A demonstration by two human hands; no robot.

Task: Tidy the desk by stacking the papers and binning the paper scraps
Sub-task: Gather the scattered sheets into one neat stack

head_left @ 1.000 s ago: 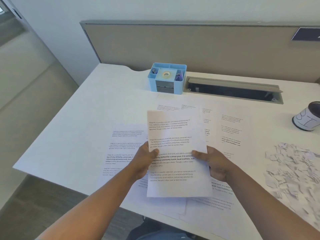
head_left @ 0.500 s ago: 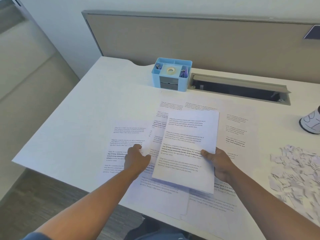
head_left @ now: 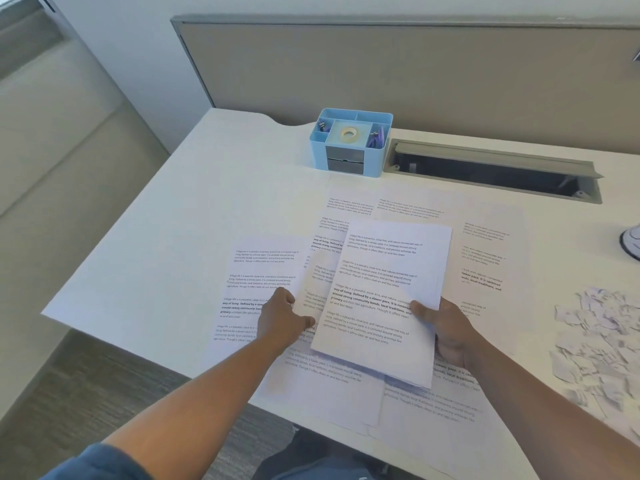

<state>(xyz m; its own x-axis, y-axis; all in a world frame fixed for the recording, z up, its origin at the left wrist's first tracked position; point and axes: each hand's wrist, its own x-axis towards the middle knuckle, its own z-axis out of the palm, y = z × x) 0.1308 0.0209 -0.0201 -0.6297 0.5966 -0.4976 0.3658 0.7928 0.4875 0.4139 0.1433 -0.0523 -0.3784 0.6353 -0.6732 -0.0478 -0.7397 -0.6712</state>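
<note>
l hand [head_left: 282,315] nearer, fingers curled pinching the edge of the next loose sheet [head_left: 320,271] just left of the gathered stack [head_left: 384,299], which r hand [head_left: 446,332] grips above the desk [head_left: 194,216], long axis running away from the body; scraps [head_left: 599,344] far right.

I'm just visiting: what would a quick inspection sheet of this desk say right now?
Surface: white desk, mostly covered with paper.
Job's things: loose sheets spread out; stack held above them; scraps heaped at the right.
Clutter: blue organiser with tape; a container at the right edge.
Hands: right hand holds the stack; left hand pinches a sheet's edge.
Cables: nothing seen; cable slot open.
Surroundings: beige partition, carpet.
</note>
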